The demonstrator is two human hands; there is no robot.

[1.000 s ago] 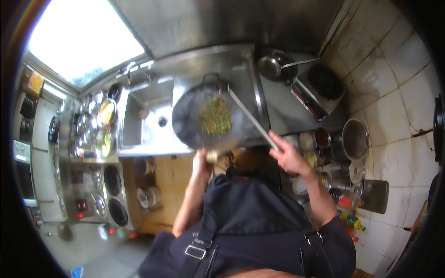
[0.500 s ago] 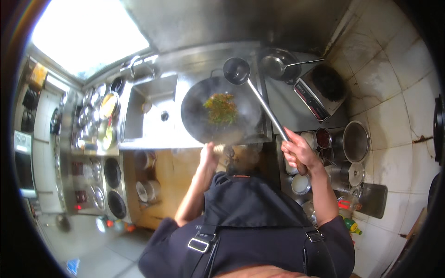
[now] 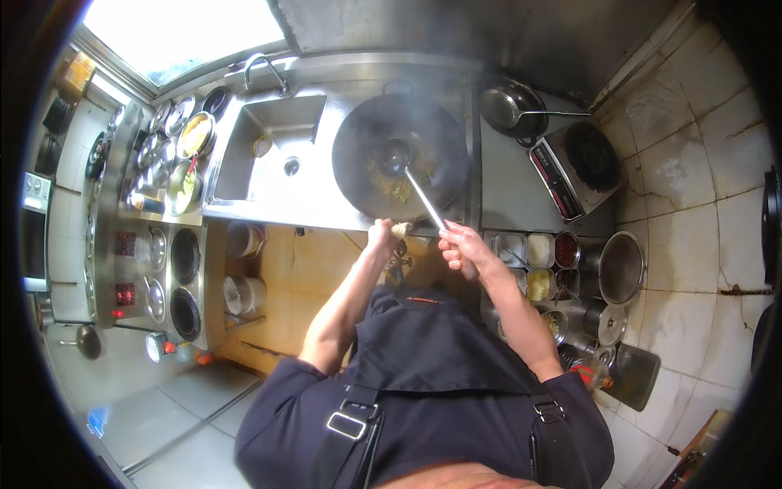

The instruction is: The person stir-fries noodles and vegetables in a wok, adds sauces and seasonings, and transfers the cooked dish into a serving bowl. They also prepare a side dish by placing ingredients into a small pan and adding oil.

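**Right hand [image 3: 463, 246] on the ladle [image 3: 425, 196], left hand [image 3: 380, 238] at the wok [image 3: 352, 155]**

The right hand's fingers curl round the ladle's long handle near its end, just off the near edge of the steel worktop [image 3: 281, 211]. Close beside it, the left hand is closed round a pale handle [image 3: 400, 230] at the wok's near rim. The ladle slants away, its bowl inside the wok over chopped green-and-brown food [image 3: 401, 190] — steam hazes it, and I cannot tell whether they touch.

The wok sits toward the steel worktop's right edge. A sink [image 3: 249, 151] is set in farther left. Past that right edge, a dark pan [image 3: 533, 124] with a strainer [image 3: 500, 107] lying across it stands near the grey worktop's [image 3: 509, 183] far edge; a portable hob [image 3: 580, 175] stands toward its right. Nearer the person are small food tubs [image 3: 539, 250] — a steel bowl [image 3: 621, 269] beside them.
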